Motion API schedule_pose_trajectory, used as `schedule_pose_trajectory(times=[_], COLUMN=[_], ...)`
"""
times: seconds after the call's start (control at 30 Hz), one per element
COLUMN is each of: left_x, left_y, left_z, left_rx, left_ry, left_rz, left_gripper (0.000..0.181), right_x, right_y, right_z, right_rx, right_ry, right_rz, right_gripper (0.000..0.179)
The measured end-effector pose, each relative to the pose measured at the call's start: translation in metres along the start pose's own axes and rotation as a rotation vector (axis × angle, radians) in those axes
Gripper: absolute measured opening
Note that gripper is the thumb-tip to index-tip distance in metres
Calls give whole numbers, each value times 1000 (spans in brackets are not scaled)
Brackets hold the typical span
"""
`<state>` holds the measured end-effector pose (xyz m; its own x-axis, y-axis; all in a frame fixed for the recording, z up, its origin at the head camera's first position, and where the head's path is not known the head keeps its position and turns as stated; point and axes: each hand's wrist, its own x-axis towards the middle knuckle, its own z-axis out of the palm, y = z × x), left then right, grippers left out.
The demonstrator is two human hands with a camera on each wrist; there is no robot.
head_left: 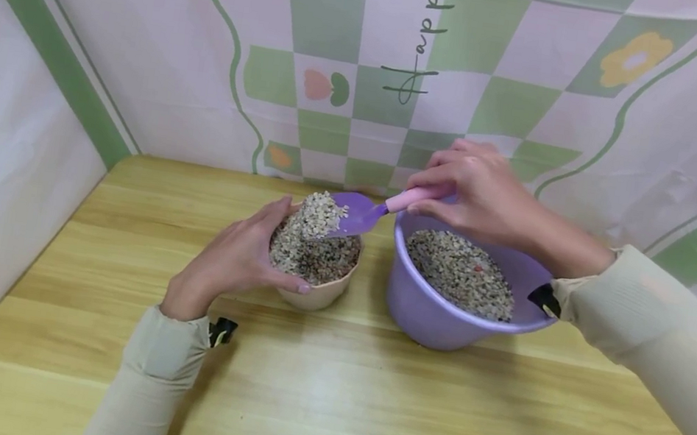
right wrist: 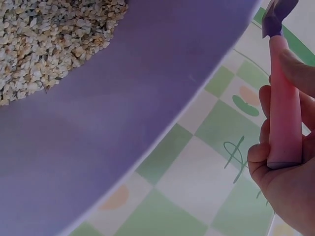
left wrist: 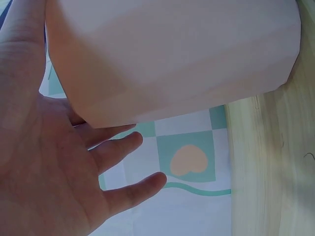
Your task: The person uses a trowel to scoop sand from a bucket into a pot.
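Observation:
My right hand (head_left: 482, 192) grips the pink handle of a small purple trowel (head_left: 358, 215), its fingers wrapped round the handle in the right wrist view. Pale gravel (head_left: 320, 215) lies on the trowel's blade, which is tilted over a beige flower pot (head_left: 319, 295). The pot has faceted sides and holds mixed gravel up near its rim. Around its left side my left hand (head_left: 237, 250) holds it, thumb at the front and fingers toward the back. In the left wrist view the pot's pale wall (left wrist: 187, 59) fills the top, with the lower fingers spread off it.
A purple basin (head_left: 433, 326) with more gravel (head_left: 461, 274) stands to the right of the pot, below my right forearm. Both containers are on a wooden table (head_left: 323, 400). Behind it hangs a checked green and white cloth (head_left: 330, 14).

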<state>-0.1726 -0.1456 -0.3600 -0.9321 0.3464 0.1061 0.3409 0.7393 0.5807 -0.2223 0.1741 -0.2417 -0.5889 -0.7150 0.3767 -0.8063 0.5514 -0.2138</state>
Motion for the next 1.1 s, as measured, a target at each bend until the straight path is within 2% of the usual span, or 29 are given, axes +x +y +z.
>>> schedule_pose_trajectory(times=[0.27, 0.7, 1.1], left_x=[0, 0, 0], left_y=[0, -2, -3], left_z=[-1, -1, 0], left_rx=[-19, -21, -10], left_ry=[-8, -14, -24], left_rz=[-2, -6, -22], left_gripper=[135, 139, 141], right_x=[7, 17, 23], right_y=[1, -3, -3], right_z=[7, 13, 19], right_rx=[-19, -52, -67], right_ry=[-66, -101, -113], right_rz=[9, 32, 1], right_gripper=[25, 19, 20])
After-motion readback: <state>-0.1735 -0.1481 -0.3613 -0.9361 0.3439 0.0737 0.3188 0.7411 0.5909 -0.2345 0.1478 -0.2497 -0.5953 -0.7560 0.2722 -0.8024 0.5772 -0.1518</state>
